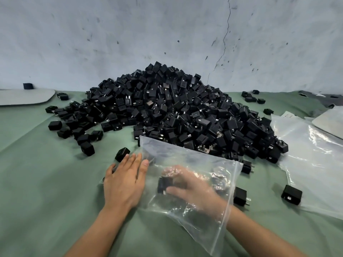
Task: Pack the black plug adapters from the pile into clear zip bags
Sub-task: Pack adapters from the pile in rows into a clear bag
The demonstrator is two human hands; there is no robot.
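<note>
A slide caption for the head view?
Right hand holds an adapter inside a clear bag; left hand presses its edge.

Inside the clear zip bag (pixel 194 156), right hand (pixel 187 184) grips one black plug adapter (pixel 164 184). The left hand (pixel 123 180) lies flat, fingers straight, on the bag's left edge and the green cloth (pixel 46 182). The pile of adapters (pixel 176 112) sits just behind the bag.

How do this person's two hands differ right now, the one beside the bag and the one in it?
The left hand lies outside the clear zip bag, bare to the camera; the right hand is inside it, seen through the plastic. The left hand's fingers are straight and flat at the bag's edge; the right hand's fingers curl round a black adapter. Both are low over the green cloth, before the pile.
</note>
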